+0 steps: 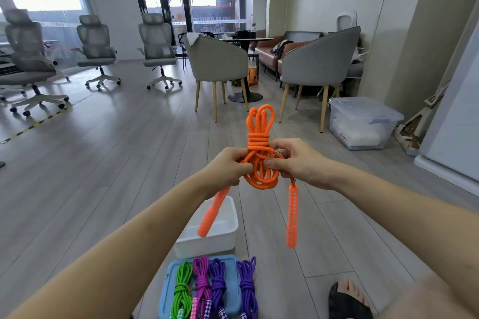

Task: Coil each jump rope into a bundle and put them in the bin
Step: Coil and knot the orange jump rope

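An orange jump rope (260, 137) is coiled into a bundle with wraps round its middle, held up in front of me. My left hand (228, 163) pinches the lower loops from the left. My right hand (298, 160) grips the rope end from the right. Its two orange handles (292, 217) hang down below my hands. A white bin (223, 238) stands on the floor beneath. Nearer me, a blue tray (166, 290) holds a green bundle (182, 285), a magenta bundle (201, 282) and a purple bundle (217, 282); another purple bundle (247, 285) lies at its right edge.
My sandalled foot (347, 298) is at the lower right. A clear lidded storage box (363, 122) stands by the right wall. Grey armchairs (217, 59) and a round table are ahead, with office chairs (96, 46) at the left.
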Demonstrator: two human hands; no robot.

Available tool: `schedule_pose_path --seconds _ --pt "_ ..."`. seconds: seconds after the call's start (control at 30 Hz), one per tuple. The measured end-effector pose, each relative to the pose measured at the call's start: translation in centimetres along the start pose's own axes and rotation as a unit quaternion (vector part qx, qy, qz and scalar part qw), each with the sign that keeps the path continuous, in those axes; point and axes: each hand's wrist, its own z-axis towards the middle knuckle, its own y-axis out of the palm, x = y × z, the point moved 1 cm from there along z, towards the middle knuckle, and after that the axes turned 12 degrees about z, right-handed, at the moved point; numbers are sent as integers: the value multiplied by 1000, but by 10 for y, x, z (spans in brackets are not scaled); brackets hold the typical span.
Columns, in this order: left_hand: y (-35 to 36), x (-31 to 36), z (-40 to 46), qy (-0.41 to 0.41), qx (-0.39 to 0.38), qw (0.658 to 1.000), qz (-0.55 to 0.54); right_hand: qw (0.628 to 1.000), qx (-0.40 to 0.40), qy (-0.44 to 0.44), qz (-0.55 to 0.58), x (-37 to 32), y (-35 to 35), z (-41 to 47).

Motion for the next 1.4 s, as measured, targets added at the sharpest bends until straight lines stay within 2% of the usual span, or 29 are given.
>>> schedule_pose_path --seconds 0.2,0.37,0.53,0.67,0.77,0.87,0.97,1.13,1.27,1.4 --pt "1 -3 2 -12 -23 999 -32 997 24 -7 -69 -1 3 0" --pt "6 -3 4 -9 -10 1000 -3 998 22 -4 -60 -1 4 -1" --pt "12 -1 7 11 -24 996 -90 995 68 -12 -77 3 7 3" --pt "12 -1 7 11 -36 993 -113 998 43 18 -35 3 10 2" --pt "8 0 5 1 -38 998 -58 999 16 29 -34 -3 6 3" --pt "2 0 5 -19 -57 998 -18 998 -20 53 30 -6 4 5" --pt "1 -2 4 -46 -114 989 -81 995 -53 65 59 -3 4 5" --pt "-7 -7 -1 -53 -203 952 -221 995 -75 62 16 -5 -4 3" --pt "-9 -12 -2 -47 -227 929 -287 995 -77 60 16 -4 -7 1" --pt "-5 -10 -2 -51 -207 929 -303 994 -84 67 18 0 -7 3"
